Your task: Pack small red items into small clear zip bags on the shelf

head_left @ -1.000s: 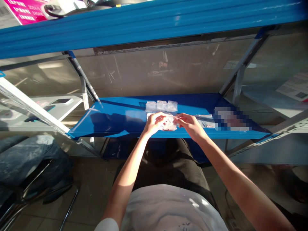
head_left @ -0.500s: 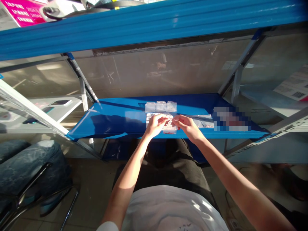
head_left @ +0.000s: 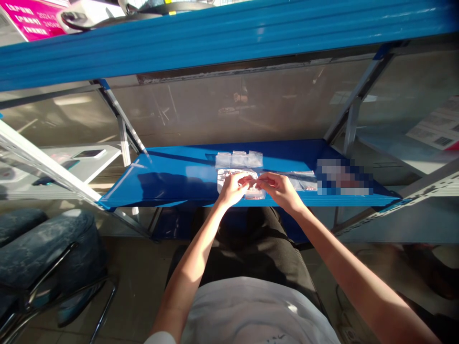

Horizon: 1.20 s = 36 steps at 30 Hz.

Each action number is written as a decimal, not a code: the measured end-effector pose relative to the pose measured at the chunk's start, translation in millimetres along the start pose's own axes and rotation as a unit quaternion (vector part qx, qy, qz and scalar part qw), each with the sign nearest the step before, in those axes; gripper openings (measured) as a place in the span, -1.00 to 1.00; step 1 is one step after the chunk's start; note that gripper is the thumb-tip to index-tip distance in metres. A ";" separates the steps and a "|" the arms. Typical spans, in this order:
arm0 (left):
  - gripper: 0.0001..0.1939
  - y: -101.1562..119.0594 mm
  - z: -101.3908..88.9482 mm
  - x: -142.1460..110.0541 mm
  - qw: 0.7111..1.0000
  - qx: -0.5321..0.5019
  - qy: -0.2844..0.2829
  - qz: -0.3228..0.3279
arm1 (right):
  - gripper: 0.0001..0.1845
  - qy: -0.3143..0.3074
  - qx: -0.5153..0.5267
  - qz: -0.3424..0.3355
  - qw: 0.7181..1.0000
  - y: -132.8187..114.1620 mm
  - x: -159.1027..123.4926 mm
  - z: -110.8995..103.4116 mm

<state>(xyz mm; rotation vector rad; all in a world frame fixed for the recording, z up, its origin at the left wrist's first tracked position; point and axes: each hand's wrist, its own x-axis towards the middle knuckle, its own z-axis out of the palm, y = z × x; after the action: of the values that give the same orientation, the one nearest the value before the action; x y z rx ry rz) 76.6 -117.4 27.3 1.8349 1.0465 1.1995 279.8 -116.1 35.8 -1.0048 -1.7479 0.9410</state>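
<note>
Item: clear plastic packet (head_left: 255, 193), small and flat, its pale contents too obscured to identify. It lies near the front edge of a blue steel shelf (head_left: 179, 165), long axis running left to right along that edge.

Left hand (head_left: 234, 189): grip closed on the packet's left part, fingers across its top face. Right hand (head_left: 281, 190): grip closed on its right part, fingertips meeting the left hand's near the packet's far edge. (Little of the packet's middle shows between them.) The left hand covers more of the packet; the right is nearer its exposed right corner.

Also on the shelf: three small clear plastic bags (head_left: 239, 159) in a row, just beyond the packet; a long clear bag (head_left: 296, 180) lying flat, just right of the right hand; at far right, a pixelated patch (head_left: 342, 177) (contents unreadable).

Off the shelf, near left: a seated person's denim-clad leg (head_left: 43, 243).
</note>
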 end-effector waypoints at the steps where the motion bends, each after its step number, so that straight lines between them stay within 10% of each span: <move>1: -0.85 -0.5 0.5 0.0 1.000 0.006 0.003 0.002 | -0.64 -0.006 -0.003 0.000 1.000 -0.8 0.0 -0.7; 14: -0.74 7.4 2.0 -1.3 0.999 -0.045 -0.030 0.004 | -0.65 0.009 -0.058 0.046 0.997 -6.3 5.9 -27.8; 22: -0.57 -4.3 16.2 5.9 0.991 -0.123 0.014 -0.046 | -0.46 -0.110 0.031 0.114 0.987 15.3 11.3 -47.5; 36: -0.41 -16.4 80.0 76.2 0.986 0.085 0.038 -0.141 | -0.47 0.137 -0.241 0.086 0.957 84.2 34.1 -68.8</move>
<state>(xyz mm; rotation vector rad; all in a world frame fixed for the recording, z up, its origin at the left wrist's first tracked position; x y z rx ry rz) 166.2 -51.8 15.2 1.7044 1.4379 1.0430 354.0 -40.8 -6.5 -1.5420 -1.7040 0.4454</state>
